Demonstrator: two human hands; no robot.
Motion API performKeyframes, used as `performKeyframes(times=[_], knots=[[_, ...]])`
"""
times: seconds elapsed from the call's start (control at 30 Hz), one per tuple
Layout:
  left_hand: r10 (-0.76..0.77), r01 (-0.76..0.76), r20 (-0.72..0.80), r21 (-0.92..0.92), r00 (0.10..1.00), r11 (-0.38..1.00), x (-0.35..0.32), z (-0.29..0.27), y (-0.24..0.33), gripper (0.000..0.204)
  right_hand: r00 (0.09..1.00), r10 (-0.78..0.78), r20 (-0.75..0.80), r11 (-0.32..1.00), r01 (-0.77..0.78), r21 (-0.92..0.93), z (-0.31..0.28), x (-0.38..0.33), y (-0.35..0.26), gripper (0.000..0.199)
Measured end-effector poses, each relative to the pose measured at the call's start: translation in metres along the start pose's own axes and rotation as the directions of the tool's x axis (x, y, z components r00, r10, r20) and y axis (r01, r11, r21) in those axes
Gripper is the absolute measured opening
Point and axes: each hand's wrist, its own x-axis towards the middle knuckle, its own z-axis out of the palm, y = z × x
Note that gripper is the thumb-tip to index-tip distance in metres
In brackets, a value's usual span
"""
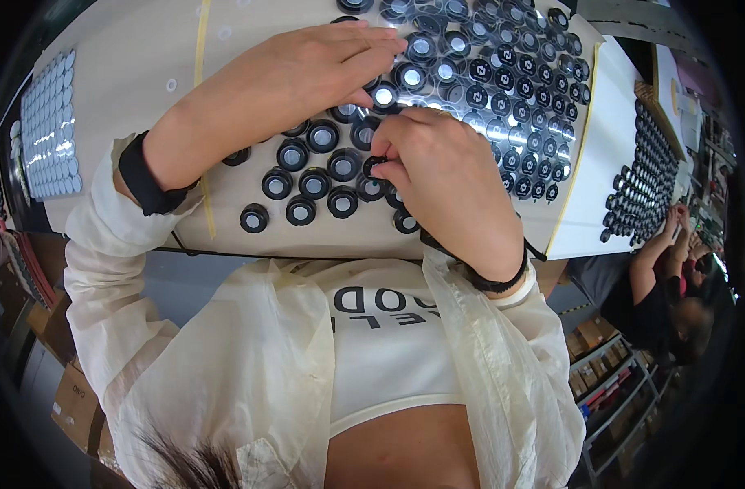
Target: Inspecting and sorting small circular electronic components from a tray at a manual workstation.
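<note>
Nearest the lens: a thin, translucent cream overshirt (250, 359), crinkled and glossy like film, over a white top. Two bare hands, each wrist banded in black.

Right hand (446, 175) curled at the near edge of the pale tabletop (144, 49), fingertips (386, 163) drawn narrow, pinching one small black ring cap (375, 165) just above the loose caps. Left hand (307, 65) laid flat farther back on the tabletop, fingers long and close together, tips resting on the caps by one cap with a bright silver centre (384, 95); nothing clearly gripped there.

Loose black caps (307, 183) below and between both hands: roughly fifteen to twenty visible, some hidden under palms, so no exact count. Round, squat, matte black rims, ribbed-looking sides, silvery reflective discs in the middle.

Right of the hands, a dense field of the same caps (511, 90) in tight rows on a white sheet (608, 138); several dozen, too many and too small to count. Further right, one more batch of black pieces in rows (645, 175), about four columns wide.

Far left of the tabletop, one panel of flat silvery discs (50, 122), about five columns, glossy foil look.

Two yellow strips: one (201, 49) running along the tabletop left of the left hand, one (580, 147) edging the white sheet.

Lower right, beyond the tabletop, another person (665, 301) in dark clothing, one arm raised.
</note>
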Motion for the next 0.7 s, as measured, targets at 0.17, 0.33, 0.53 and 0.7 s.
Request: performKeyframes(times=[0.17,0.33,0.53,0.7], knots=[[0.006,-0.006,-0.039,-0.015,0.999,1.000,0.000,0.003,-0.002,0.040,0.999,-0.034,0.008,0.999,0.034,0.022,-0.004,0.001,-0.001,0.011],[0.041,-0.041,-0.010,0.013,0.999,0.999,0.001,0.004,-0.004,0.042,0.997,-0.034,-0.071,0.999,0.032,-0.040,-0.019,-0.013,-0.011,0.009],[0.035,-0.031,0.028,-0.131,0.999,0.991,0.004,-0.001,-0.005,0.035,0.976,-0.175,-0.126,0.975,0.190,0.116,-0.040,-0.039,-0.014,0.012],[-0.029,-0.008,-0.062,-0.517,0.998,0.856,0.010,-0.035,-0.003,0.031,0.970,0.019,-0.244,0.676,0.167,0.718,-0.062,-0.017,0.004,0.016]])
